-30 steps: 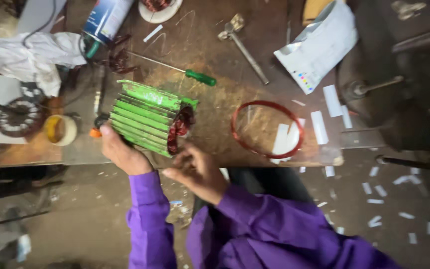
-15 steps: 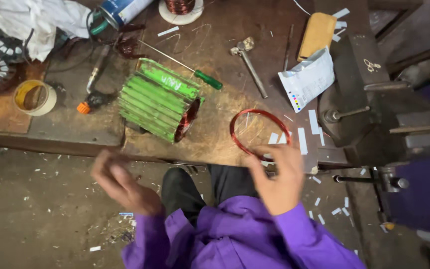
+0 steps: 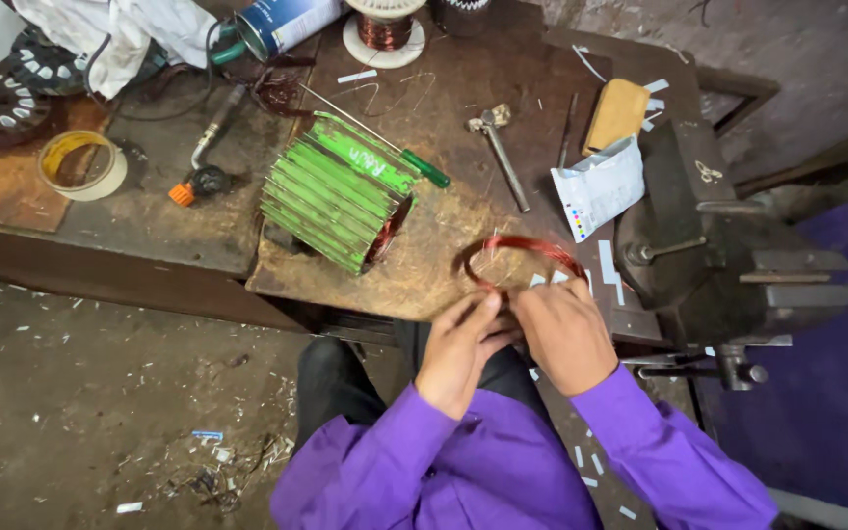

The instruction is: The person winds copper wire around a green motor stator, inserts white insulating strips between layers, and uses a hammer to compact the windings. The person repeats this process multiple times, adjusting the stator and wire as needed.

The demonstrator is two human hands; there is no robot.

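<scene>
We had both hands together at the near edge of the desk, purple sleeves running back toward us, wrists bent down over the work. Our left hand (image 3: pixel 458 353) lay with its fingers (image 3: pixel 483 309) curled inward, and our right hand (image 3: pixel 566 334) sat just beside it, knuckles up; the two touched where they met the copper wire coil (image 3: pixel 522 257). The fingers of both hands were closed to a pinch on the near arc of that coil — how much wire each held we could not tell, since the hands hid the spot.

The coil lay flat on the desk near its front edge, a thin loose ring of reddish enamelled wire. We judged it light and springy, quick to lose its round shape, its turns apt to fan apart and its coating easy to scratch — so best taken gently, with the strands gathered in one bundle.

Further back, toward the middle of the desk, stood the green finned motor stator (image 3: pixel 341 191), tilted on its side, with a green-handled screwdriver (image 3: pixel 385 142) behind it and a hammer (image 3: pixel 501 157) to its right. The bench vise (image 3: pixel 728 265) stood at the right-hand edge.
</scene>
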